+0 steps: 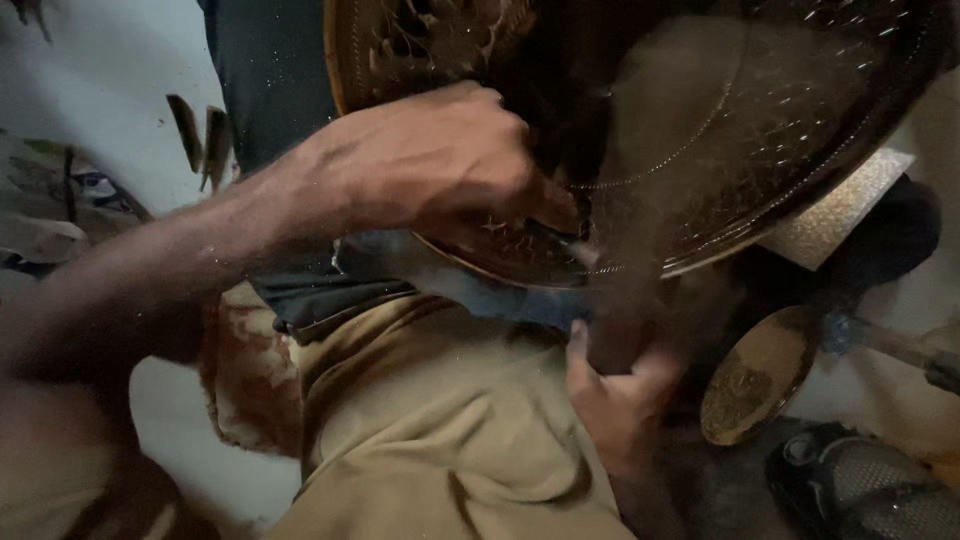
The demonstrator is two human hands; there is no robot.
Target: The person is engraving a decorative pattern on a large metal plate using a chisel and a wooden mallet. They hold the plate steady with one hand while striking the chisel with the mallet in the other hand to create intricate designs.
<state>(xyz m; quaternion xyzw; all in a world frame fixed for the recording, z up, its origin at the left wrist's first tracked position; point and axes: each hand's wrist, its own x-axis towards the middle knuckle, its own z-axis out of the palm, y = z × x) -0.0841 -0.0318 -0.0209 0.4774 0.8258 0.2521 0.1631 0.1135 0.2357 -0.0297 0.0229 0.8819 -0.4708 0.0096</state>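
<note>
Brass fills the top of our view: a large round engraved tray (720, 130), dark and golden, tilted across our lap with its lower rim resting near our khaki trousers (430, 430). Our left arm stretches in from the left edge, forearm level, wrist bent down over the tray. Our left hand (440, 165) is curled tight, fingers folded around a small dark tool (560, 238) whose tip touches the tray's patterned border near the lower rim. Our right hand (620, 395) sits below the tray, blurred by motion; the thumb points up and the fingers seem folded around something dark and upright, but we cannot tell what it is or how firm the grip is. To the right, on the floor, lies a smaller oval brass dish (755, 375), well apart from the tray, and beside it a dark shoe (865, 490). A pale textured slab (840, 215) peeks from under the tray's right edge.
</note>
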